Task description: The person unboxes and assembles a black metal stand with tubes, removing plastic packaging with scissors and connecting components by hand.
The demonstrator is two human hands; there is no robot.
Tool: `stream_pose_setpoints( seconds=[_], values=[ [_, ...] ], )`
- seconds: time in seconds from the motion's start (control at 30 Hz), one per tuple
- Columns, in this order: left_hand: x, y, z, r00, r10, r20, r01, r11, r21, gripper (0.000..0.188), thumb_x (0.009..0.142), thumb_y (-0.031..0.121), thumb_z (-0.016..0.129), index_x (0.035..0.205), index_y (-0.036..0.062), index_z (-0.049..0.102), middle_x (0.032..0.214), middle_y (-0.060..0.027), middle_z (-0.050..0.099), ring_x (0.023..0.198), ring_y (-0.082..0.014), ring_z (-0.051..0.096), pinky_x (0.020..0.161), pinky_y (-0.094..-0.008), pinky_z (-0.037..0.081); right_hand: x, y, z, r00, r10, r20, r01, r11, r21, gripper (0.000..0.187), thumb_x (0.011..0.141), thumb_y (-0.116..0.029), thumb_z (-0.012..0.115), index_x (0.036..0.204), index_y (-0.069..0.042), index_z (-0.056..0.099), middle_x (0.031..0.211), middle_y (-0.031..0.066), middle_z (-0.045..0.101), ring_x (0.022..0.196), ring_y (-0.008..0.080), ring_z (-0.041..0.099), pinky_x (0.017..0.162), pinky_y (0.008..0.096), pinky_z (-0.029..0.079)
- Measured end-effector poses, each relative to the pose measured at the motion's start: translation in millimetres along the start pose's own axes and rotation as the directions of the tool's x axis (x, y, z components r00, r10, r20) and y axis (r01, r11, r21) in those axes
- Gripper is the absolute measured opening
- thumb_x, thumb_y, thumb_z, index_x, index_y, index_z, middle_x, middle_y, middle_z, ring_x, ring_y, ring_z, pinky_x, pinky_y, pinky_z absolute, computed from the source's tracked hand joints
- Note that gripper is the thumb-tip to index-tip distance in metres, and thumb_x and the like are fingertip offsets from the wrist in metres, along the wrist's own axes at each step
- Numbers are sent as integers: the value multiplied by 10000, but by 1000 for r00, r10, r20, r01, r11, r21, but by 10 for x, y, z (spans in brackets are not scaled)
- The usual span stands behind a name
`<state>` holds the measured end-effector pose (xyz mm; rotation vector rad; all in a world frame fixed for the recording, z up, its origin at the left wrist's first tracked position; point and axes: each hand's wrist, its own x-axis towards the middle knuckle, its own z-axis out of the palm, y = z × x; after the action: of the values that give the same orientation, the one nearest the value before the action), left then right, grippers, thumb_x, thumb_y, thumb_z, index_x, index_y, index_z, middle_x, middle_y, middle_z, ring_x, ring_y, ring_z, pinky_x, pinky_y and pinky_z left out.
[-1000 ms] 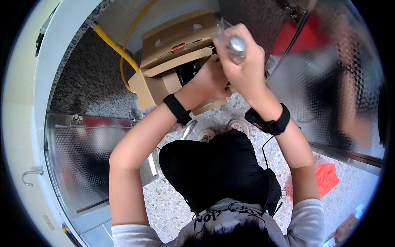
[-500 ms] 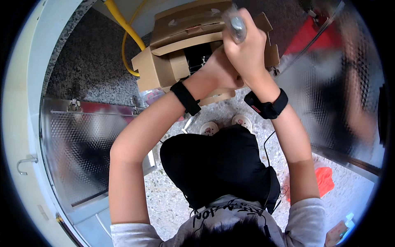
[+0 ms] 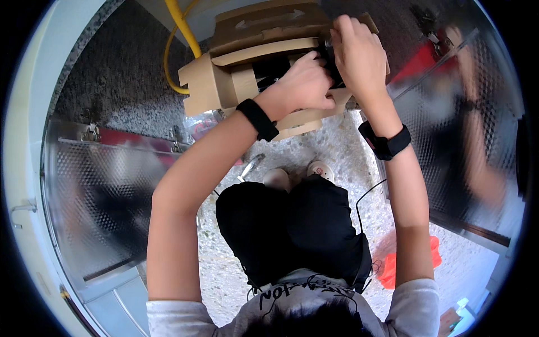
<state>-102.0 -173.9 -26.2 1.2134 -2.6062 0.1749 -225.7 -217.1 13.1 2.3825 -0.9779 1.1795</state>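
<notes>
To either side of the brown carton (image 3: 209, 84), textured silver doors (image 3: 106, 208) are seen. The carton's flaps are spread, so its opening is judged done; black contents (image 3: 269, 70) are left inside. At the carton's middle, the left hand (image 3: 306, 82) is lowered half curled, with the contents beside and beneath it; over the carton's right end, the right hand (image 3: 360, 59) is bent, the contents to its left. Whether either grips anything cannot be told.
</notes>
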Motion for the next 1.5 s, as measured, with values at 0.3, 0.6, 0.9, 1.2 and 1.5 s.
stream_pose_setpoints(
  seconds=[0.3, 0.6, 0.9, 1.2, 1.5],
  values=[
    [9, -61, 40, 1000, 4, -19, -2, 997, 77, 315, 648, 349, 570, 677, 44, 646, 719, -109, 595, 831, -241, 528, 928, -360, 313, -139, 322, 259, 930, -51, 365, -37, 972, 231, 192, 704, -96, 585, 868, -29, 511, 833, 133, 555, 830, 314, 536, 671, 380, 429],
    [-393, 55, -141, 937, -213, -277, 257, 957, 133, 532, 580, 331, 700, 1007, 59, 538, 1070, -85, 490, 1080, -232, 404, 944, -363, 302, 56, 368, 219, 902, -62, 427, -53, 966, 253, 114, 648, 0, 611, 752, 30, 574, 720, 182, 582, 700, 309, 584, 618, 351, 458],
    [-934, -49, -157, 868, -494, -48, 494, 869, -1, 361, 703, 434, 592, 656, 77, 603, 634, -110, 581, 679, -296, 592, 593, -391, 456, 133, 550, 578, 764, -166, 624, 35, 975, 217, 125, 627, 8, 575, 746, 2, 612, 725, 192, 593, 695, 339, 588, 615, 363, 467],
    [-899, -119, -163, 897, -440, -49, 439, 898, -35, 345, 630, 405, 668, 706, 69, 654, 712, -126, 623, 753, -290, 607, 618, -380, 465, 166, 760, 600, 744, -108, 660, -13, 984, 175, 127, 681, -11, 559, 790, 40, 599, 732, 206, 595, 706, 311, 612, 597, 363, 461],
    [-905, -196, -171, 888, -458, 39, 458, 889, 10, 352, 670, 400, 650, 739, 55, 659, 719, -134, 626, 722, -295, 613, 625, -375, 486, -178, -574, -367, 907, -186, 378, 5, 902, 431, 135, 785, -84, 539, 744, 32, 594, 630, 139, 562, 610, 232, 580, 538, 297, 428]
  ],
)
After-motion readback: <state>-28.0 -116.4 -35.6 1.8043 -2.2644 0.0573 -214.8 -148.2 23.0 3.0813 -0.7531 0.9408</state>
